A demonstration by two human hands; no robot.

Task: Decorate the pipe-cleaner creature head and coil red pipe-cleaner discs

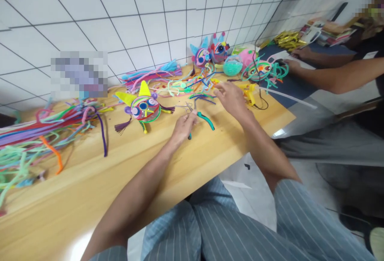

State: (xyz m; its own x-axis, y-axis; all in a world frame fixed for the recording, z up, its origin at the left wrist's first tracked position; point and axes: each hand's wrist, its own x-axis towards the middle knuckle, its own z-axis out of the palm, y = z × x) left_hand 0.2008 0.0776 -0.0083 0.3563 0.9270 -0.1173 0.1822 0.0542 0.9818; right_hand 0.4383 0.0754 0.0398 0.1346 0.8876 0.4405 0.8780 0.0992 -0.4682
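Left hand [183, 127]: fingers pinched on teal-handled pliers [206, 121] near the pivot, probably to steady them; handles splayed over the desk [168, 165]. Right hand [230, 96]: fingers curled beside the yellow glue gun [249, 93] (grasping anything? cannot tell). Yellow-horned mask [145, 109] sits left of the pliers, likely set aside within reach. Pipe cleaners [154, 73] border the wall side; wood between pliers and front edge gives the wrists room.
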